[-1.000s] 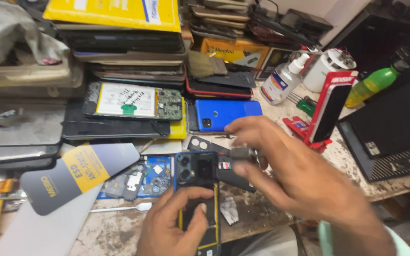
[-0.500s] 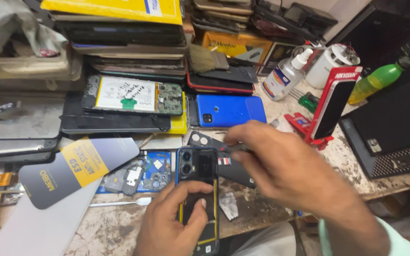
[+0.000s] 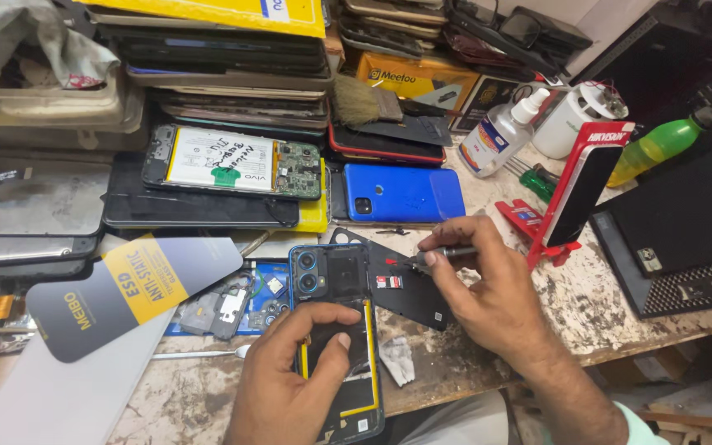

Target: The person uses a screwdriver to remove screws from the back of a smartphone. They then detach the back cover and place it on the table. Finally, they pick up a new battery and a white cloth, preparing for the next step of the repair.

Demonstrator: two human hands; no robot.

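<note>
An opened phone (image 3: 331,284) with its back off lies on the worn bench, camera block at its top left, yellow-edged battery lower down. My left hand (image 3: 294,375) presses down on its lower half, thumb across the battery. My right hand (image 3: 488,284) grips a slim screwdriver (image 3: 430,257) whose tip points left, just beside the phone's upper right edge. Under that hand lies a black back cover (image 3: 409,292).
A blue phone (image 3: 401,194) and an open phone with a white battery (image 3: 224,161) lie behind. Stacked phones and panels fill the back left. A red phone stand (image 3: 578,194), a spray bottle (image 3: 500,132), a green bottle (image 3: 653,148) and a black box (image 3: 686,239) stand right.
My right hand has drawn back to the right and now holds the screwdriver tip beside the phone's top edge. My left hand has stayed on the phone's lower half.
</note>
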